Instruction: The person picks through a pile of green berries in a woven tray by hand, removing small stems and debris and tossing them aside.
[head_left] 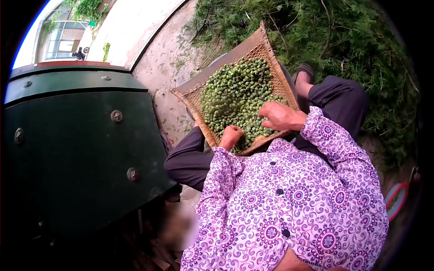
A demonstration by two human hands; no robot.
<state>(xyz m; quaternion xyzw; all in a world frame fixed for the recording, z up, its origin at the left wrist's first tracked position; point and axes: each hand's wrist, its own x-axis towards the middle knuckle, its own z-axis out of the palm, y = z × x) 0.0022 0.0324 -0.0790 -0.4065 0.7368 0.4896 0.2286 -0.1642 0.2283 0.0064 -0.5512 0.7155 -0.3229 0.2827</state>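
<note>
A woven wicker winnowing basket (pixel 267 41) rests tilted across my lap, with a wide flat strip along its far left edge. Small, round green fruits (pixel 235 88), some darker, lie heaped in it; their exact kind is hard to make out. My left hand (pixel 231 137) is at the basket's near left part, its fingers curled down into the fruits. To the right and slightly farther away, my right hand (pixel 281 116) is over the heap, thumb and fingers drawn together. Whatever either hand pinches is hidden or too small to name.
Cut leafy green branches (pixel 352 40) are piled at the far side and right. A dark green metal panel with star-shaped studs (pixel 81 149) stands close on the left. Bare ground (pixel 169 63) shows beyond the basket. A red-rimmed object (pixel 397 201) lies at right.
</note>
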